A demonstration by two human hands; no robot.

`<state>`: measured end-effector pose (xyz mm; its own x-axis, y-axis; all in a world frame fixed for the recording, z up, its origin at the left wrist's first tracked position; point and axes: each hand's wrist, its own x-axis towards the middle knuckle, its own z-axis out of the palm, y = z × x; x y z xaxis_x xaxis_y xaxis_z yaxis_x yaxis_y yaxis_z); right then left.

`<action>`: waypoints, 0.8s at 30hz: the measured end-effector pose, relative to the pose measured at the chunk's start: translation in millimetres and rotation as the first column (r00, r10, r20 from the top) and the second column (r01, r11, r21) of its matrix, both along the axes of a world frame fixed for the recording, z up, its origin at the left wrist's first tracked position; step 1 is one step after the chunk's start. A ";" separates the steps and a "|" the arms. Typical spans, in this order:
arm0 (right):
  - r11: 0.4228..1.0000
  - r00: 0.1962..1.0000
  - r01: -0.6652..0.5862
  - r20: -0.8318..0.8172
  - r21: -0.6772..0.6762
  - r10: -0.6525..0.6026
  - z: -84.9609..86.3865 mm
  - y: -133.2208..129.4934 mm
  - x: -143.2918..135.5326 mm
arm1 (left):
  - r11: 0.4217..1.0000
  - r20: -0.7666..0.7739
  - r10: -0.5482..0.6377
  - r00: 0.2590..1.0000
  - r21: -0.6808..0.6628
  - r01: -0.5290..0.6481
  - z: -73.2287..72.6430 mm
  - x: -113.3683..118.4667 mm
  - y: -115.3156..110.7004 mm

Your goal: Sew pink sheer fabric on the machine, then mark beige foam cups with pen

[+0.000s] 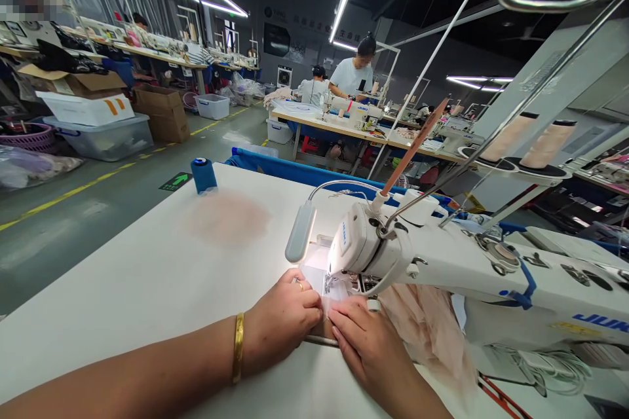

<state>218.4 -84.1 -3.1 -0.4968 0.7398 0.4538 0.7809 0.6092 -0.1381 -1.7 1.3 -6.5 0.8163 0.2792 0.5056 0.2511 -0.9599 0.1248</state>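
A white sewing machine [361,242] stands in front of me, its lit presser foot [328,283] just beyond my fingertips. Sheer pale fabric [314,277] runs under the foot. My left hand [287,311], with a gold bracelet and a ring, has curled fingers closed on the fabric left of the needle. On the other side, my right hand [368,334] holds the fabric with its fingers pressed together; its thumb is hidden. A heap of sheer pink fabric [427,324] lies right of my right hand, under the machine arm.
A thin pink piece [230,216] and a blue thread cone [203,175] lie at the table's far left. A small lamp [301,232] hangs close above my left hand. Thread cones [548,144] stand at right. Across the aisle, a person [354,78] works at another machine.
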 end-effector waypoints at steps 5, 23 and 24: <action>0.999 0.998 0.052 -0.018 -0.006 -0.052 -7.5 5.4 1.5 | 1.000 -0.013 0.027 1.000 -0.011 -0.027 -3.0 1.3 8.1; 0.976 0.972 0.217 -0.098 0.028 -0.213 -26.4 15.1 0.5 | 0.973 -0.010 0.161 0.987 -0.168 -0.161 -5.0 16.0 27.5; 0.977 0.974 0.211 -0.087 0.034 -0.208 -26.1 14.6 1.3 | 0.974 -0.002 0.148 0.989 -0.173 -0.146 -4.0 14.5 26.7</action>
